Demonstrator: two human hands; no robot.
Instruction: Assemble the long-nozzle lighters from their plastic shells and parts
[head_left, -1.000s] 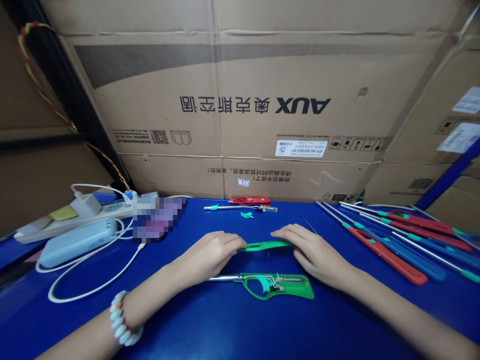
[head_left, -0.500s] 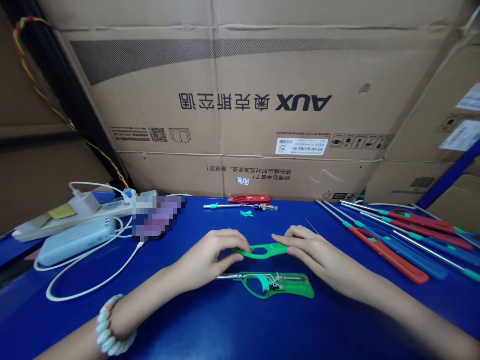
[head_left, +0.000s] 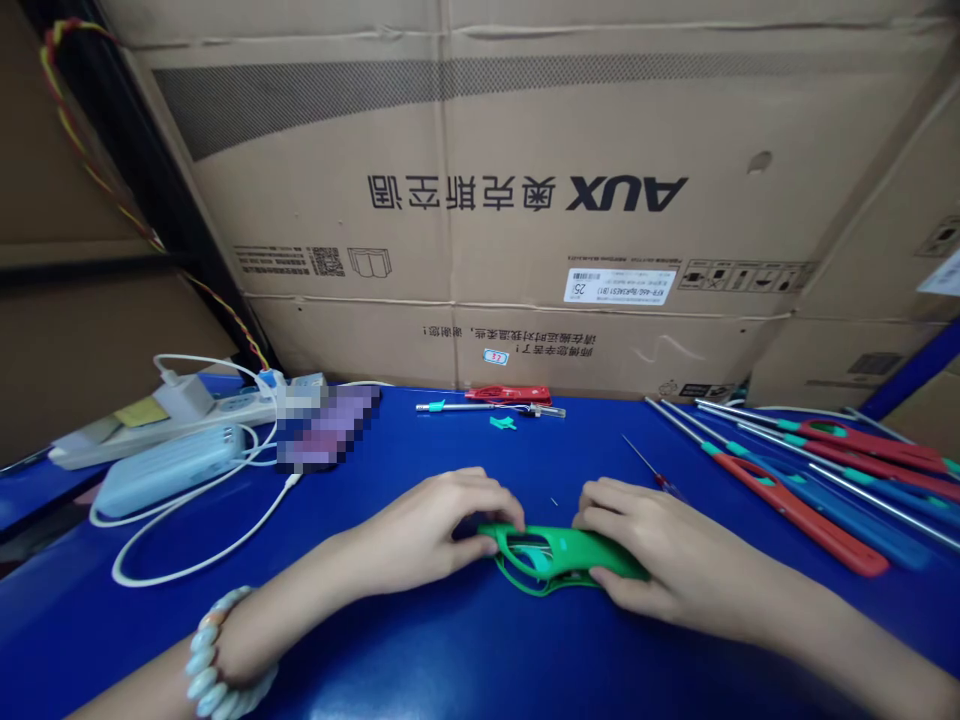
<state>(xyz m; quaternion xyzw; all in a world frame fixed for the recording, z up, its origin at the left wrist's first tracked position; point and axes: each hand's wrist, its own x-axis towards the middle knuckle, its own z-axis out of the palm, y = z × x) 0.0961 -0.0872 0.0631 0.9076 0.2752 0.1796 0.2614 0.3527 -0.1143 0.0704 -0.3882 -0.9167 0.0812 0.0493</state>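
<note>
A green lighter casing half (head_left: 581, 550) lies over the open lower half (head_left: 534, 588) of a long-necked gas lighter on the blue tabletop. The two halves are not flush: the lower rim and some inner parts show beneath the upper one. My left hand (head_left: 457, 525) pinches the casing at its neck end. Around the handle end my right hand (head_left: 637, 550) is closed, thumb at the near edge and fingers on the far side. The lighter's metal tube is hidden behind my left hand.
Several assembled lighters (head_left: 795, 510) lie at the right. A screwdriver (head_left: 660, 480) rests beyond my right hand. Farther back are a red casing (head_left: 510, 394), a metal tube with wires (head_left: 480, 408) and a teal piece (head_left: 503, 424). A power bank (head_left: 169, 472) and cables lie left.
Both hands have brought the loose green casing half down and nearer, onto the lower half. The screwdriver and a small thin piece now show beyond the hands. The view has shifted slightly.
</note>
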